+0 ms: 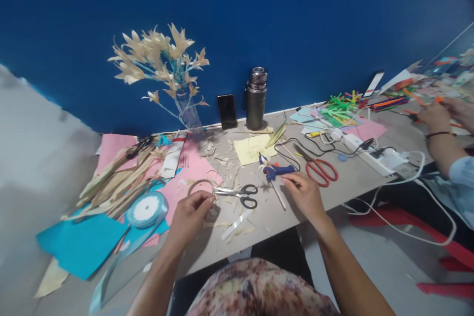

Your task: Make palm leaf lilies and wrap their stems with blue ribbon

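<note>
Shirt (pixel 255 289), glue gun (pixel 273 173) lengthwise toward wall (pixel 314 19)

On the tabletop (pixel 350 185), the glue gun (pixel 273 172) lies between ribbon spool (pixel 145 208) and power strip (pixel 365 154), before the vacuum flask (pixel 256 103).

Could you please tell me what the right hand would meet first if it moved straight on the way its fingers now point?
Most likely the blue glue gun, lying just ahead of the right hand; depth is unclear, so I cannot tell whether they already touch.
</note>
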Available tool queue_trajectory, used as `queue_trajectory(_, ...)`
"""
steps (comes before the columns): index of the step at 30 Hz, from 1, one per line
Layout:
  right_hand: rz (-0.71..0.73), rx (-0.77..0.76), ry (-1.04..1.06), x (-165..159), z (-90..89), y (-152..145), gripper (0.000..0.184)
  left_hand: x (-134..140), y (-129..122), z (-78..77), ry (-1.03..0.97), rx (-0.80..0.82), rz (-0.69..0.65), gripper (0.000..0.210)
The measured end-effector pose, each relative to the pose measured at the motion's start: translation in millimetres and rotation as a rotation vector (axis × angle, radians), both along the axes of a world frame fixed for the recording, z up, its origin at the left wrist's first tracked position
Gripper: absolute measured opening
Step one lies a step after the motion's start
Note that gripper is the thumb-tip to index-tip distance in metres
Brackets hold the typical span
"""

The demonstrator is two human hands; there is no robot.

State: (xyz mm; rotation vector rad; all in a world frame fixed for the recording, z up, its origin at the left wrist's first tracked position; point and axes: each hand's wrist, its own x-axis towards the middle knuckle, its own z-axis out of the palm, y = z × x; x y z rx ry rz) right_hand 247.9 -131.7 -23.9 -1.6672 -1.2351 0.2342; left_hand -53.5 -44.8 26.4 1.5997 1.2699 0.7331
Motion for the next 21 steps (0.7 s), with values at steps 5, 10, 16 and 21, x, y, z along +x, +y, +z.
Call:
queue_trajectory(5, -0.065, 0.038, 0.263, 6.9, -2.2, 10.1, 0.028, -25.4, -17.2, -15.1, 0.105, 0.13, 0.176, 0.032)
queue_trajectory(10, -0.089, 0.059, 0.312, 9.3, -3.5, 16.8, 0.038, -48.7, -26.1, -28.9, 0.162, 0.202, 0.238, 0.03)
queue_trajectory(16, -0.058, 0.057, 0.336, 2.9, -3.3, 17.9, 0.037, -55.5, -32.1, -27.5, 0.127, 0.165, 0.343, 0.022)
queue_trajectory(21, -0.04, 0.057, 0.354, 0.1, -2.8, 17.7, 0.035, -56.6, -31.1, -26.1, 0.096, 0.13, 0.32, 0.022)
